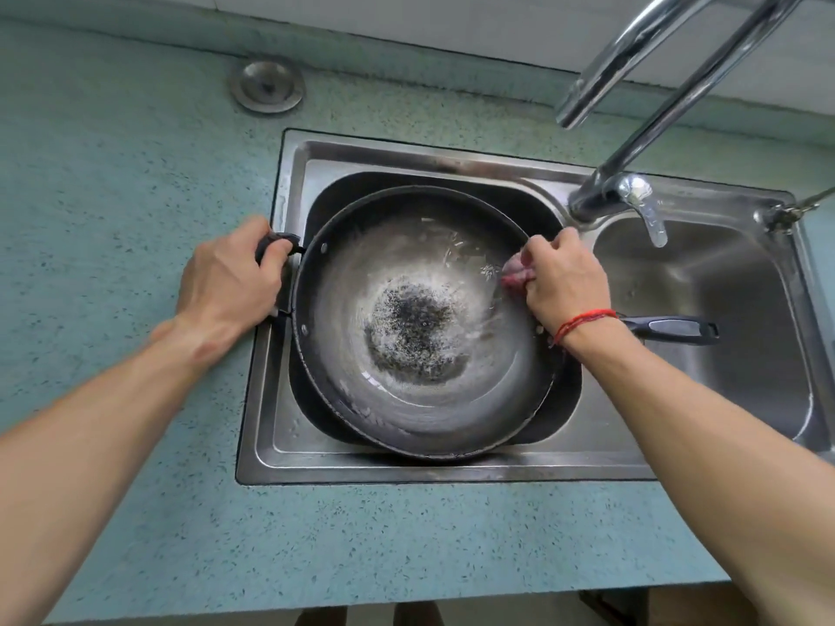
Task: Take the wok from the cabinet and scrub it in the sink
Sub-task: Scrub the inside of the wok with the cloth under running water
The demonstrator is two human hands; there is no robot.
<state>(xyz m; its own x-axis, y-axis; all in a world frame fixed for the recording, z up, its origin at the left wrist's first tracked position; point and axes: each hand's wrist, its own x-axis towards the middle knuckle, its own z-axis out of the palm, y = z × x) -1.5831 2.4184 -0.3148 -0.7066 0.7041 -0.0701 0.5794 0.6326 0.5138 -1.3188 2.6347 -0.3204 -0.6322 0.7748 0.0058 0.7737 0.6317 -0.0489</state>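
A dark round wok (420, 399) sits in the left basin of the steel sink (452, 467), nearly filling it. Its inside is wet and grey with a black speckled patch at the bottom. My left hand (226, 282) is closed around the small loop handle on the wok's left rim. My right hand (562, 282) presses a pinkish scrubbing cloth (515, 273) against the inner right wall. The wok's long black handle (673, 329) pokes out to the right over the other basin, partly hidden by my wrist.
A chrome faucet (628, 192) rises at the back between the basins, its spouts overhead at the upper right. The right basin (723, 286) holds nothing else. A round metal sink strainer (266, 83) lies on the teal speckled countertop (113, 173) at the back left.
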